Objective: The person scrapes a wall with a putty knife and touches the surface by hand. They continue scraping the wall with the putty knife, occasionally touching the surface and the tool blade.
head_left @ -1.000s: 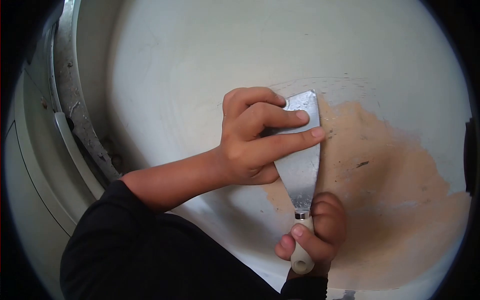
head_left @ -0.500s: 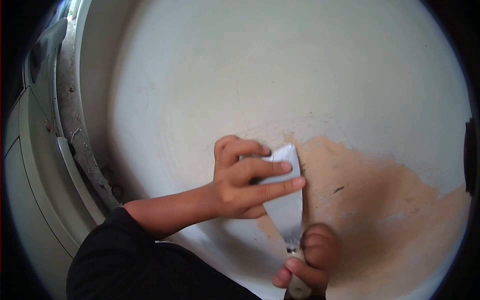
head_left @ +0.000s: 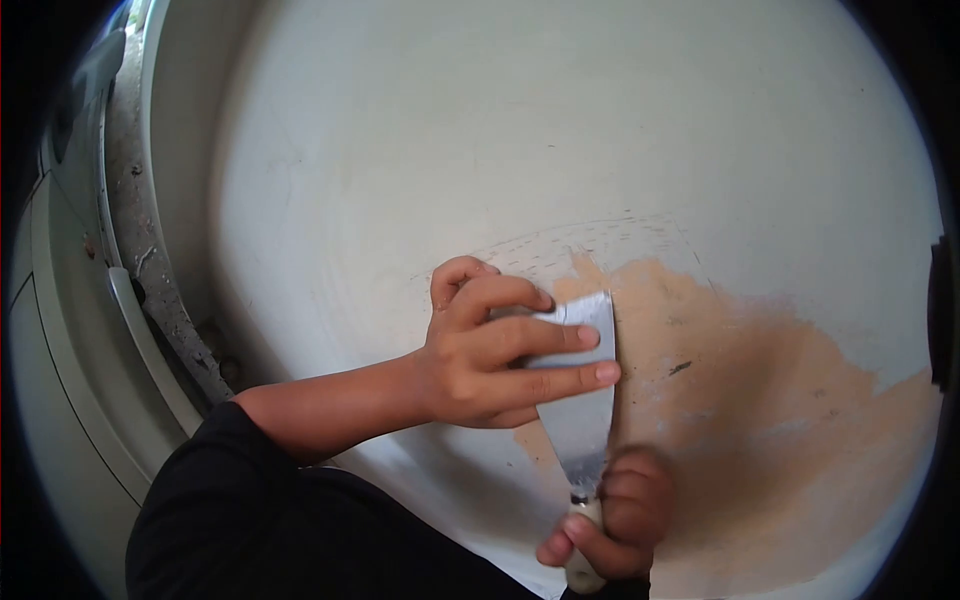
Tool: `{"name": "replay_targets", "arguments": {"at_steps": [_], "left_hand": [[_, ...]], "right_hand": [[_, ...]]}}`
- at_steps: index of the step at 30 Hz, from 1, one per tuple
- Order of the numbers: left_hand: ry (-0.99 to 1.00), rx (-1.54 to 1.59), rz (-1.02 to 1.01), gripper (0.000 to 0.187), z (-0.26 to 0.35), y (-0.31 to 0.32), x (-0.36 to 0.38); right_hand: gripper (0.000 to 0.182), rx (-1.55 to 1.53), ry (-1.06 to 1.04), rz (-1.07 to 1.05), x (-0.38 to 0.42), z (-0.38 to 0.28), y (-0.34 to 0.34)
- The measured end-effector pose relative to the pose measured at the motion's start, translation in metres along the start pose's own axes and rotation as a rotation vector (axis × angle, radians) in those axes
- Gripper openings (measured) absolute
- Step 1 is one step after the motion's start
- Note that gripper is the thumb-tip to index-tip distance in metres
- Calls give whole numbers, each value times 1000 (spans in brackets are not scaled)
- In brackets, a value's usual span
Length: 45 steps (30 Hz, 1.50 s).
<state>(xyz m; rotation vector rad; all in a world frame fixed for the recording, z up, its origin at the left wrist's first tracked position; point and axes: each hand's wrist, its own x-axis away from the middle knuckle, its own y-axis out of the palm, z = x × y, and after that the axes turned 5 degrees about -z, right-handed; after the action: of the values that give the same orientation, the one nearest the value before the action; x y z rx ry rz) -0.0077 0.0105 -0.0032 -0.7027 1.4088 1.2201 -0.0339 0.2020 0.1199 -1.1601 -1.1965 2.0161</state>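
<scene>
My right hand [head_left: 620,515] is closed around the pale handle of a putty knife [head_left: 580,430], near the bottom of the view. Its wide metal blade points up and away from me. Across the blade lie the long fingers of my left hand [head_left: 490,350], and the left thumb passes behind the blade's near edge. So both hands have hold of the one tool. Blade and hands are over the left border of a tan filler patch [head_left: 740,370] on a large pale panel [head_left: 540,110]. Whether the blade's tip touches the panel cannot be made out.
Beside the panel on the left stands a light-coloured car side [head_left: 70,350] with a long door handle [head_left: 135,310]. A strip of rough, littered ground [head_left: 140,210] runs between them. Scratches and dark marks [head_left: 590,228] show above the patch. A dark object [head_left: 940,310] is at the right edge.
The blade and my left fingers have shifted slightly right, and the knife stands more upright. The handle has moved slightly left. More of the scratched area shows above my left hand.
</scene>
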Motion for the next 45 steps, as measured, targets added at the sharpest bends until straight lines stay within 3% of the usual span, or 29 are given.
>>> {"name": "replay_targets", "arguments": {"at_steps": [4,5,8,12,16,20,23,26,27,30,36,39,43,45], "left_hand": [[-123,31,36,34,3,3,1],[-90,14,19,35,3,1,-4],[-26,-43,29,35,-1,3,-5],[-125,-52,82,35,0,2,-3],[-26,-39,47,38,-7,-3,-2],[-154,-24,64,34,-1,-5,1],[-114,-38,119,40,-5,-5,-2],[-221,-26,152,37,-2,-2,-3],[-228,-39,195,36,0,3,-2],[-53,-38,77,35,-4,-7,0],[-114,-64,94,31,-9,-8,2],[-75,-20,-5,35,-2,-15,-2],[-133,-45,103,31,-5,-3,-1],[-94,-31,78,33,-1,-5,-2]], "right_hand": [[19,-1,43,-75,-9,-1,1],[20,-8,49,14,-3,-2,2],[22,-89,51,34,-6,8,3],[23,29,96,-14,-6,0,7],[26,-62,36,16,-7,6,7],[25,-7,88,5,-14,-2,14],[24,-103,101,161,-9,-1,15],[25,-29,83,134,-12,6,23],[26,-48,124,30,-12,-1,15],[28,-87,123,109,-7,-9,12],[29,-43,115,78,-18,-7,17],[29,-160,105,120,-5,-2,13],[28,-42,95,16,-14,-3,13],[28,-50,100,82,-9,-9,10]]}}
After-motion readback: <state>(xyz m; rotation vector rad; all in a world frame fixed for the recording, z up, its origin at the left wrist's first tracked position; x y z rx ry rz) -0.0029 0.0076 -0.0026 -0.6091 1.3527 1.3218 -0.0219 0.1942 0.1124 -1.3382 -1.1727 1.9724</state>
